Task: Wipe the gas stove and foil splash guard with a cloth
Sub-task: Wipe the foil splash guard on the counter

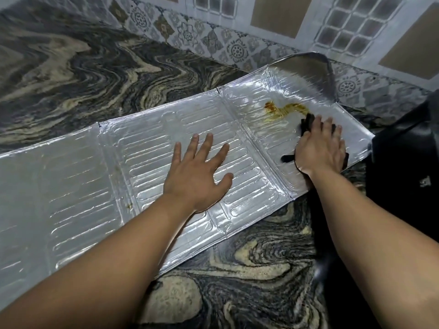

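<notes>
The silver foil splash guard [76, 186] lies flat and unfolded across the marbled counter. My left hand [199, 172] rests palm down on its middle panel, fingers spread. On the right panel, my right hand [320, 146] presses a dark cloth [307, 122] flat against the foil; the cloth shows past my fingertips and beside my wrist. A brown greasy smear [282, 109] streaks the foil just beyond the cloth. The black gas stove [403, 162] sits at the right edge, only partly in view.
The swirled black and cream stone counter [71, 74] extends behind and in front of the guard. A patterned tiled wall [237, 24] runs along the back. The guard's far right end curls up against the wall.
</notes>
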The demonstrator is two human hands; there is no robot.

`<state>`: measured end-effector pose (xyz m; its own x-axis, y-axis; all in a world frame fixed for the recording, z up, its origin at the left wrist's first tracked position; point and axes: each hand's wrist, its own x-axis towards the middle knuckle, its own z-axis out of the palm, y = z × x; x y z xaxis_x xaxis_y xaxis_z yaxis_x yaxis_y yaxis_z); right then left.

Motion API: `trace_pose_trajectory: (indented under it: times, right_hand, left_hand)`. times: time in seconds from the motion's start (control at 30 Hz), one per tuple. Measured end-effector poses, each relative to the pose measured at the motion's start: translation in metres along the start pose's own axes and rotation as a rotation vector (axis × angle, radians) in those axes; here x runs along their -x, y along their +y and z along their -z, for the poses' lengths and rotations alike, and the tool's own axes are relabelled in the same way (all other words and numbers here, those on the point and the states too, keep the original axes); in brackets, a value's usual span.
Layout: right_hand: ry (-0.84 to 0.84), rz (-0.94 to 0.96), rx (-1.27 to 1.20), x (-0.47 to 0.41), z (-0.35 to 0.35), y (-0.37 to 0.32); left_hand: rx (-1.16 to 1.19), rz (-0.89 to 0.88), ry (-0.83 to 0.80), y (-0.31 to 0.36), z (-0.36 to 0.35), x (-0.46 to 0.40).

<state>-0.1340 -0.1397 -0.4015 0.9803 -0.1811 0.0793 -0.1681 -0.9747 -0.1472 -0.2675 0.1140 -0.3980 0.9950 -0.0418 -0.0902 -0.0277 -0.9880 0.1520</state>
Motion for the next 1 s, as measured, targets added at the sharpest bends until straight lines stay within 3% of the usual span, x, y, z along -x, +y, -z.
trace_pose_trajectory:
  times: [0.1, 0.27, 0.4, 0.57, 0.83, 1.0]
  right_hand:
    - [-0.045, -0.038, -0.015, -0.005, -0.002, -0.001]
    - [-0.054, -0.256, -0.058, -0.035, 0.003, -0.027]
    - [-0.095, -0.232, -0.042, -0.053, 0.003, -0.056]
    - [-0.155, -0.054, -0.036, -0.053, -0.002, -0.089]
    - [-0.187, 0.374, -0.076, -0.027, -0.008, -0.141]
    - [-0.23, 0.677, -0.146, -0.022, -0.006, -0.139]
  left_hand:
    - [-0.004, -0.003, 0.0, 0.0, -0.001, 0.002]
    - [-0.001, -0.013, 0.021, 0.001, -0.001, 0.0]
    - [0.012, -0.014, 0.025, 0.002, 0.0, -0.004]
    - [0.005, -0.007, -0.002, 0.002, 0.002, -0.005]
    - [0.007, 0.011, 0.003, 0.002, 0.003, -0.005]
    - [-0.012, 0.014, 0.004, 0.001, 0.004, -0.004]
